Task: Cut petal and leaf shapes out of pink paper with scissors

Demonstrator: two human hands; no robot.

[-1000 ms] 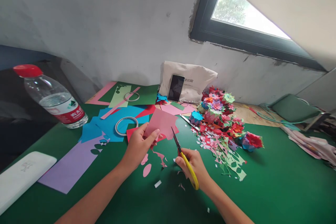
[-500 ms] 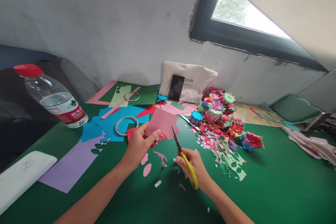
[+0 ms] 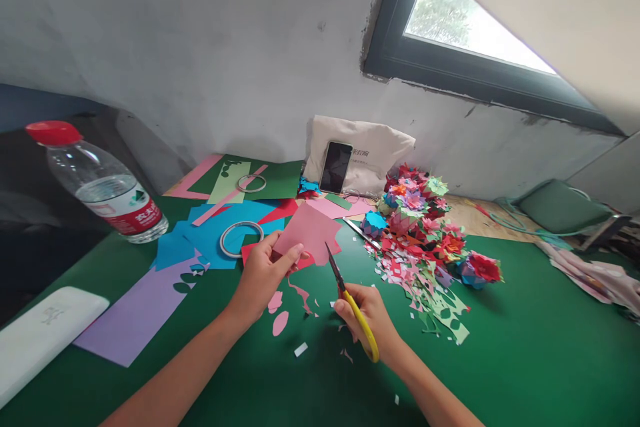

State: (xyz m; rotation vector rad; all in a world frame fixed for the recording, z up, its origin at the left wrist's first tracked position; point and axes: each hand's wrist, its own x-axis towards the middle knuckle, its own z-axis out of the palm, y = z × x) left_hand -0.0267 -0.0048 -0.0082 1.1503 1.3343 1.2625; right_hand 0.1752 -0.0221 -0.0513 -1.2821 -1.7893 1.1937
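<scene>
The left hand (image 3: 263, 273) is pinching pink paper (image 3: 306, 232), the right hand (image 3: 374, 317) gripping scissors (image 3: 357, 311). A bottle (image 3: 97, 167) is showing Chinese characters on its label (image 3: 143, 215); a bag (image 3: 385, 137) is bearing illegible lettering (image 3: 361, 153).

Daylight glares through the window (image 3: 457, 17), leaving the wall (image 3: 225, 47) dim.

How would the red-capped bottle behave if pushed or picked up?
The bottle would probably feel bottom-heavy, since water fills only its lower part. Clear and plastic-looking, it may flex under a grip. Tipped over, it could roll, being round.
</scene>
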